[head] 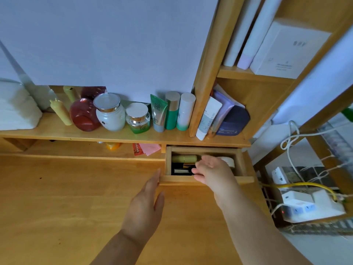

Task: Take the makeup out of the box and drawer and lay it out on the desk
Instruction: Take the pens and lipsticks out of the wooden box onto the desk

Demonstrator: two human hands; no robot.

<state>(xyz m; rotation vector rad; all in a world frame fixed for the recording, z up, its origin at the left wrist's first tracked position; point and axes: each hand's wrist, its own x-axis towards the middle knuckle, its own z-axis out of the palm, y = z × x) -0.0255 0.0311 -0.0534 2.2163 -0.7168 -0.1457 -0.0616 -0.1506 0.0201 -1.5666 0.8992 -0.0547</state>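
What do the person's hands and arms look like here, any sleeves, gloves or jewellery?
Both hands, left hand and right hand, are bare: no gloves, no rings or watch visible. Both forearms are uncovered as far as the picture shows; no sleeves appear.

Pale-wood drawer (208, 179) holds an olive-green tube (184, 158); red jar (84, 117) above.

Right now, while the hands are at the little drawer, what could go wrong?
The left hand only touches the left end of the open drawer front, so a tug might pull the drawer out and tip it. The right hand reaches in among tightly packed things, like the yellow-green tube; one could snag and drop onto the desk.
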